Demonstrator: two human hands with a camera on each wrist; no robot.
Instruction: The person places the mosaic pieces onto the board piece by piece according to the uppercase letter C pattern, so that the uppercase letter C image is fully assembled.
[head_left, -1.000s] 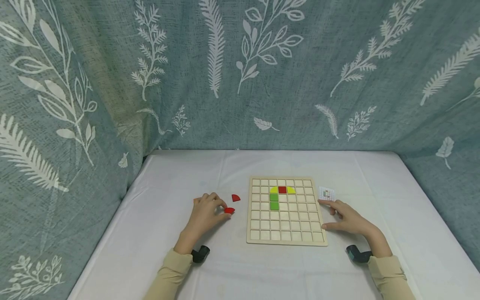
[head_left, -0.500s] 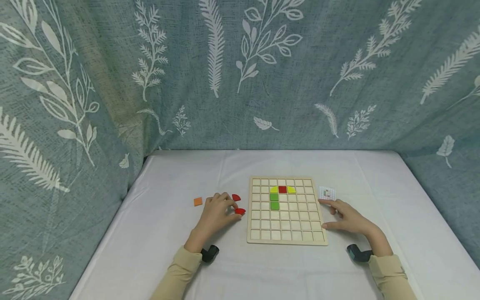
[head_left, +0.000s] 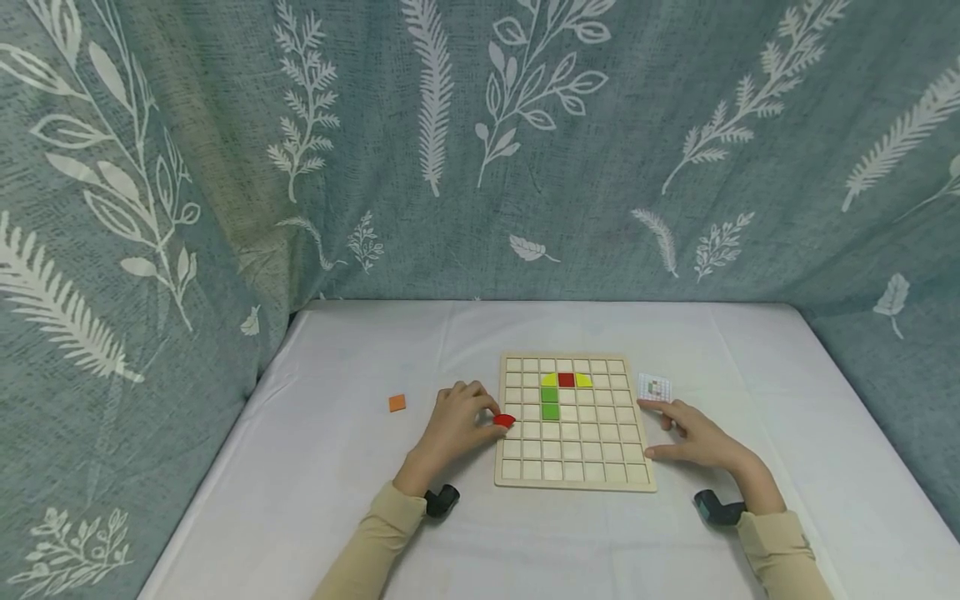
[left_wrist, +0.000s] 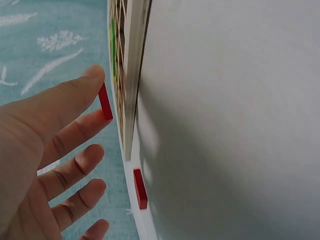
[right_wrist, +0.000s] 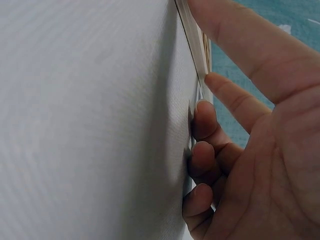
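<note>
Left hand: the left hand [head_left: 459, 419] pinches a red quarter-round piece [head_left: 504, 421] between thumb and forefinger, the other fingers [left_wrist: 75, 165] loosely spread; the pinch keeps the flat piece edge-up and clear of the worktop.
Piece's place: it sits just over the left edge of the wooden grid board [head_left: 573, 479], level with the board's middle rows.
Second red piece: the left wrist view shows another red piece [left_wrist: 140, 188] lying on the white worktop [head_left: 337, 467] beside the board's left edge.
Right hand: the right hand [head_left: 697, 437] rests at the board's right edge, thumb along the near corner, fingers relaxed and holding nothing, seemingly to steady the board.
Board: yellow, red and green tiles [head_left: 551, 402] fill cells in the far rows.
Card: a small pattern card [head_left: 653, 387] lies right of the board, just beyond the right forefinger.
Orange tile: an orange square [head_left: 397, 403] lies apart on the left.
</note>
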